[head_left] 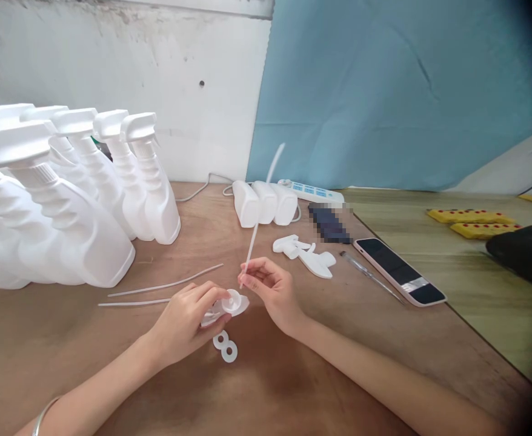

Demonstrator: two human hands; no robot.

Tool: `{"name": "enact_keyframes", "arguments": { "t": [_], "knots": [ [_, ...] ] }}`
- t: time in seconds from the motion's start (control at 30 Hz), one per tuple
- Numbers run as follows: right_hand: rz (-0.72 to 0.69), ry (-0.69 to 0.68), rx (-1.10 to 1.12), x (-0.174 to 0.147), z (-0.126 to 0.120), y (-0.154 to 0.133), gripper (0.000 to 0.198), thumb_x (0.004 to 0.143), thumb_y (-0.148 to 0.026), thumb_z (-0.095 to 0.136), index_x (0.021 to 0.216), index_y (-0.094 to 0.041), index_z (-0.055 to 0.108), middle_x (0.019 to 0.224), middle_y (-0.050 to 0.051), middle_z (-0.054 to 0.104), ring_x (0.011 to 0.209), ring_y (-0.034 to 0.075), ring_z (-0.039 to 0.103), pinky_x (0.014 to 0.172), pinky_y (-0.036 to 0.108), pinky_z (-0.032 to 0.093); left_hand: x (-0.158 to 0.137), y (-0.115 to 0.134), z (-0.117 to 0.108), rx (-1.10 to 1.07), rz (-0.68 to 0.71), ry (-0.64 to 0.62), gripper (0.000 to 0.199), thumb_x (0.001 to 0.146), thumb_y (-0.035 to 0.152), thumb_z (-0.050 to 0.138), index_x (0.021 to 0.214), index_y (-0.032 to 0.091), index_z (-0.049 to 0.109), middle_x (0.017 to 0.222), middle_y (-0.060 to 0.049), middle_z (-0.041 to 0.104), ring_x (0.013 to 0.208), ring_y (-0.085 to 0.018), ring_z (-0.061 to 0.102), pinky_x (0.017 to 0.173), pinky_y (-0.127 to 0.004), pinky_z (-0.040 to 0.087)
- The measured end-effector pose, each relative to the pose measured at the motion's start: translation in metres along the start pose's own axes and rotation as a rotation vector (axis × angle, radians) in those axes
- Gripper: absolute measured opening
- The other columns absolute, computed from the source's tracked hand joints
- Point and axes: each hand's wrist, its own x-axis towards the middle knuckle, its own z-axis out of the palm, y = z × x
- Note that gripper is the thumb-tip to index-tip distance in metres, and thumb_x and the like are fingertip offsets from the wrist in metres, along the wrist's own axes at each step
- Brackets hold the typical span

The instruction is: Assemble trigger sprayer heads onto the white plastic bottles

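Here, bottles (84,242): white, trigger-topped, packed close; the left edge cuts some off, and the front ones partly hide those behind.
Bangle (43,415): on the left wrist, cropped at the bottom edge.
Loose tubes (166,283): two, thin and white, on the table (202,242); the left hand (188,315) covers the right end of the nearer one.
Left hand's grip: fingers bent, thumb opposite, pinching a white sprayer (233,303) just above the table.
Washers (229,351): two white rings lying edge to edge, near the left thumb.
Sprayer: between the hands, round opening upward; the fingers hide much of its left part.
Long tube (251,242): slanting up from the right hand (270,290), blurred at its top and hard to trace against the three white pieces (286,206); whether its lower end touches the sprayer, I cannot tell.
Right hand's grip: thumb and forefinger pressed on the tube near its lower end, other fingers loosely curled.
Spare parts (318,261): white, in a cluster; their outlines merge.
Power strip (320,192): partly behind the white pieces.
Dark item (329,224): pixelated, unreadable.
Screwdriver (368,274): beside the phone (397,269).
Yellow blocks (486,230): two, blurry.
Black shape (527,254): cut off at right, unidentifiable.
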Motion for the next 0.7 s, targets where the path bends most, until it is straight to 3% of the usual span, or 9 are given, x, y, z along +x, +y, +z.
{"name": "enact_keyframes", "arguments": {
  "t": [0.07, 0.2, 0.4, 0.7],
  "knots": [
    [0.054, -0.016, 0.085, -0.005, 0.004, -0.002, 0.018, 0.072, -0.03, 0.068, 0.075, -0.018, 0.055, 0.071, -0.001, 0.059, 0.067, 0.011, 0.059, 0.063, 0.024, 0.05, 0.0, 0.0, 0.0, -0.005, -0.008, -0.002, 0.015, 0.082, 0.018, 0.051, 0.097, 0.019, 0.048, 0.089, -0.004, 0.063, 0.07, -0.015, 0.057, 0.064, -0.028, 0.043],
    [0.051, -0.06, 0.079, -0.011, 0.008, 0.001, 0.016, 0.072, -0.027, 0.069, 0.075, -0.018, 0.056, 0.075, 0.0, 0.061, 0.072, 0.012, 0.06, 0.066, 0.024, 0.05, 0.001, 0.0, 0.0, -0.031, -0.022, -0.031, 0.018, 0.082, 0.016, 0.05, 0.1, 0.02, 0.049, 0.089, -0.003, 0.062, 0.072, -0.015, 0.057, 0.065, -0.028, 0.042],
    [0.085, 0.024, 0.113, -0.012, 0.013, 0.0, 0.022, 0.068, -0.032, 0.071, 0.074, -0.018, 0.055, 0.073, 0.001, 0.063, 0.067, 0.013, 0.061, 0.06, 0.024, 0.052, 0.0, -0.001, 0.001, -0.006, -0.016, -0.012, 0.017, 0.082, 0.017, 0.05, 0.098, 0.02, 0.049, 0.086, -0.003, 0.062, 0.071, -0.015, 0.057, 0.064, -0.027, 0.042],
    [-0.062, 0.024, 0.001, -0.015, 0.014, 0.003, 0.012, 0.074, -0.026, 0.065, 0.077, -0.019, 0.056, 0.076, 0.001, 0.062, 0.068, 0.011, 0.062, 0.062, 0.023, 0.054, 0.0, 0.001, 0.0, 0.037, 0.009, -0.024, 0.016, 0.082, 0.018, 0.05, 0.098, 0.019, 0.05, 0.085, -0.003, 0.061, 0.069, -0.015, 0.056, 0.063, -0.027, 0.041]
  ]
}}
